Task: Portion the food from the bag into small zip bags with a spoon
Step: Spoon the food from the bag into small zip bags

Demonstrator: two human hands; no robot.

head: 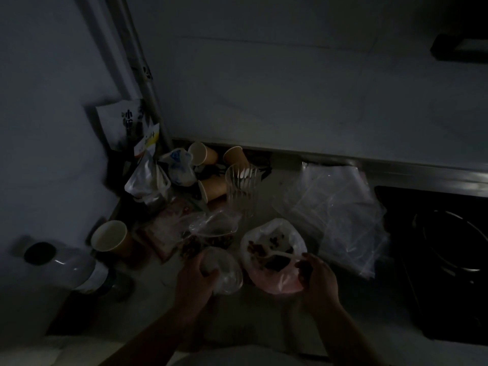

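Head view: packet (126, 122) print unreadable.

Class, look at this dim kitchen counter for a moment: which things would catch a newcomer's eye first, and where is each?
First, the two hands at bottom centre: the right hand holds a white spoon dipped into the open food bag, while the left hand grips a small clear zip bag. Behind them, paper cups lie toppled in the corner, and a pile of empty zip bags spreads to the right.
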